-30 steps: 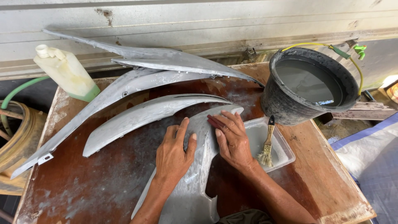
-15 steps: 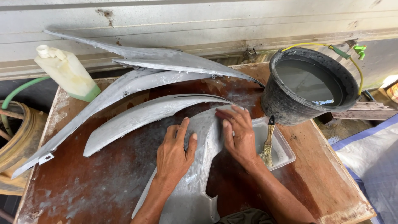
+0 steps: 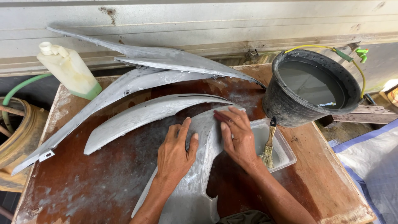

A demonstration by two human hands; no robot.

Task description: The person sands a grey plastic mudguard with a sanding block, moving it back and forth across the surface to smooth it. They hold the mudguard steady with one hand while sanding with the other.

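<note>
Under both my hands, near the front edge of the surface (image 3: 83, 195), lay a grey, sanded body panel (image 3: 195, 182), a curved fairing piece running from my lap up toward the middle of the wooden top. My left hand (image 3: 176, 151) rested flat on its left side, fingers (image 3: 172, 132) spread a little and pressed down, holding nothing but steadying the panel. My right hand (image 3: 238, 137) lay on the panel's upper end, fingers (image 3: 232, 118) close together and pressing a small dark reddish strip, seemingly a piece of sandpaper (image 3: 222, 117), against the grey face.

Just beside my right hand sat a shallow clear plastic tray (image 3: 286, 155), with a small wooden-handled brush (image 3: 268, 145) leaning in it, bristles down. Beyond the tray stood a black bucket (image 3: 290, 108) of murky water at the right back corner, a yellow wire handle arched over it.

Further up the brown, dust-smeared surface lay more grey panels: a curved fender-like strip (image 3: 141, 118) just above my left hand, a long narrow panel (image 3: 103, 103) slanting from the left edge toward the back, and two pointed pieces (image 3: 174, 60) stacked against the wall (image 3: 248, 20). A pale plastic bottle (image 3: 70, 70) with greenish liquid at its bottom stood at the back left corner. Off the left edge hung a green hose (image 3: 20, 85) and coiled tubing (image 3: 18, 137).
</note>
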